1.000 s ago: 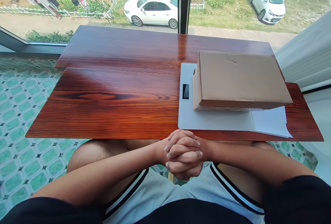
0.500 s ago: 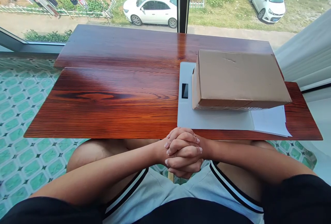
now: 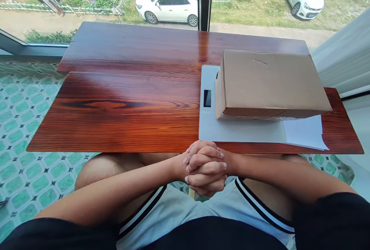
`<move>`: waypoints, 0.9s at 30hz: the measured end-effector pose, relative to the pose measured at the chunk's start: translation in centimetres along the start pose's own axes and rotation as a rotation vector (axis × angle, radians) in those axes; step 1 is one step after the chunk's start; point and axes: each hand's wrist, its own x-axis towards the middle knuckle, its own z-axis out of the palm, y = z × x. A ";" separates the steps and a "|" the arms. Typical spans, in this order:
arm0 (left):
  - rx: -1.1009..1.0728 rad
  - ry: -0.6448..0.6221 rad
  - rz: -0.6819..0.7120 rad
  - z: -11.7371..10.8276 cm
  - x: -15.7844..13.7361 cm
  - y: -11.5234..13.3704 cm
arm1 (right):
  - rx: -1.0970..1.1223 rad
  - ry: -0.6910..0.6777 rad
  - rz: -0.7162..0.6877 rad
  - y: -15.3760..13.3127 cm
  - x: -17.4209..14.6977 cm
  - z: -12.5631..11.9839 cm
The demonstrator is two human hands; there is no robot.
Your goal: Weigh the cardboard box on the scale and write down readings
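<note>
My left hand [image 3: 210,168] and my right hand [image 3: 199,181] are clasped, their fingers interlaced and folded closed. No object shows between them. They rest above my lap, just at the near edge of the wooden table [image 3: 115,126]. Beyond them, to the right, lies a flat pale scale [image 3: 243,132] with a small dark display [image 3: 207,98]. A closed brown cardboard box [image 3: 271,82] sits on top, covering much of it. White sheets of paper [image 3: 305,130] stick out from under the scale's right side.
The table's top is two offset boards, the far one [image 3: 138,46] near the window. A dark window post [image 3: 204,3] stands behind it. A white curtain [image 3: 341,57] hangs at the right. Green patterned tiles [image 3: 26,146] cover the floor. Two white cars are parked outside.
The view has tilted slightly downward, so the table and box sit a little higher or wider in the picture. My hands stay clasped in the same place.
</note>
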 end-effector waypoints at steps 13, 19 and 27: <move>0.018 0.331 -0.076 1.6 -0.2 -0.5 | -0.070 -0.250 0.180 -0.8 1.3 -1.3; 0.024 0.326 -0.018 1.1 -0.6 -0.2 | -0.092 -0.345 0.129 -0.8 1.4 -2.0; 0.007 -0.044 0.008 -1.7 -1.0 -0.5 | -0.135 -0.199 -0.064 0.7 0.8 -1.5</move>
